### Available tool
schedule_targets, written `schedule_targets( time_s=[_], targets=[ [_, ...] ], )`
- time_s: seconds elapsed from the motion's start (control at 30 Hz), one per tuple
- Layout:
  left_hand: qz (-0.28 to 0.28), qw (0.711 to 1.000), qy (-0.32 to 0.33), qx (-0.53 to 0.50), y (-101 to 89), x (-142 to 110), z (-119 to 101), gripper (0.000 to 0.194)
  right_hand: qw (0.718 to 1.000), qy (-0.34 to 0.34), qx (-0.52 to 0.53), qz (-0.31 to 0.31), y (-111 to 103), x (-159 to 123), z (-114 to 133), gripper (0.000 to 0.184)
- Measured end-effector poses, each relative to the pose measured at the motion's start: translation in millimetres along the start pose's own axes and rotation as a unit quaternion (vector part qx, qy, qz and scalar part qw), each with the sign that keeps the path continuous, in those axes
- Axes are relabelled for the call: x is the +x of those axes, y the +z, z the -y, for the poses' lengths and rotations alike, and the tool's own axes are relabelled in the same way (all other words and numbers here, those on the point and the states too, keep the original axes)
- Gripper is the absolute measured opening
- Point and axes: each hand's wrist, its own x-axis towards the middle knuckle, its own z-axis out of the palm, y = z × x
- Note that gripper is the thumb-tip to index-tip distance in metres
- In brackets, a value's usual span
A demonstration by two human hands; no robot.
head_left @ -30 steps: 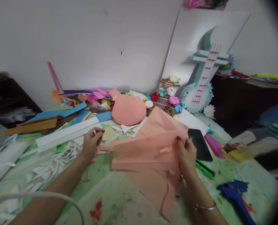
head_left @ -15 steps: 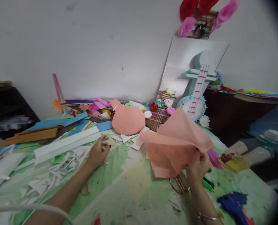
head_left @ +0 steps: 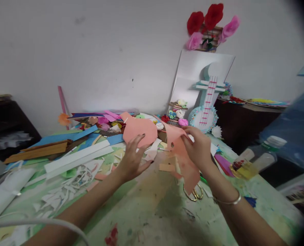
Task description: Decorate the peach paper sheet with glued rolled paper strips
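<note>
My right hand (head_left: 196, 145) pinches the upper edge of a sheet of salmon-pink paper (head_left: 186, 167), which hangs down in folds with a small hole near its top. Under its lower corner show the gold handles of a pair of scissors (head_left: 193, 193). My left hand (head_left: 134, 157) is over the table with fingers spread and nothing in it. Its fingertips are just in front of a pink cut-out shaped like a round flask (head_left: 141, 129); whether they touch it I cannot tell. A small orange-tan paper strip (head_left: 167, 167) lies between the hands.
White paper strips (head_left: 77, 155) and scraps (head_left: 57, 194) cover the left side. A decorated model lute (head_left: 204, 112) leans at the back right, and a plastic bottle (head_left: 261, 157) with yellow liquid stands at the right. A white cable (head_left: 39, 222) crosses the lower left.
My right hand has moved up and left, and the pink sheet now hangs narrower and further down. My left hand has moved right, towards the pink cut-out, its fingers spreading. The view has shifted slightly.
</note>
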Motion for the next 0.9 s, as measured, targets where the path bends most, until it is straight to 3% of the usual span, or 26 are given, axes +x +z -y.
schedule_targets(
  time_s=[0.1,0.17,0.27,0.33,0.43,0.53,0.57,0.67,0.73,0.8,0.9],
  targets=[
    [-0.063,0.998,0.015,-0.001,0.2,53.6,-18.2,0.063,0.997,-0.035,-0.002,0.066,4.0,41.4,16.7,0.008],
    [-0.129,0.992,-0.003,0.002,-1.0,85.5,-17.5,0.064,0.993,-0.045,-0.009,0.107,4.0,64.0,23.6,0.013],
    [-0.182,0.983,-0.033,0.008,-18.0,119.3,-6.2,0.037,0.987,-0.048,-0.007,0.153,-4.9,87.2,26.5,0.025],
    [-0.137,0.990,0.003,-0.030,-38.6,132.1,1.3,0.019,0.982,-0.048,0.007,0.184,-14.9,95.2,24.8,0.029],
    [-0.008,0.982,0.056,-0.181,-70.0,141.8,7.2,0.018,0.969,-0.042,0.054,0.239,-29.7,97.5,20.2,0.030],
    [0.064,0.967,0.008,-0.248,-90.4,145.8,9.2,0.020,0.947,-0.032,0.113,0.300,-41.6,89.9,15.6,0.019],
    [0.069,0.966,-0.023,-0.247,-94.8,146.1,9.8,0.021,0.935,-0.020,0.139,0.327,-45.1,85.1,14.2,0.018],
    [0.029,0.967,-0.108,-0.229,-104.8,144.6,10.9,0.025,0.875,0.065,0.243,0.414,-53.9,63.9,9.3,0.060],
    [-0.002,0.964,-0.144,-0.225,-111.2,141.6,10.8,0.028,0.844,0.136,0.296,0.427,-56.6,45.9,5.3,0.074],
    [-0.009,0.956,-0.172,-0.237,-117.8,137.7,10.2,0.028,0.847,0.178,0.311,0.393,-55.9,28.5,0.6,0.064],
    [0.009,0.941,-0.205,-0.268,-125.6,131.1,11.5,0.028,0.866,0.194,0.301,0.350,-53.0,11.6,-7.4,0.030]
  ],
)
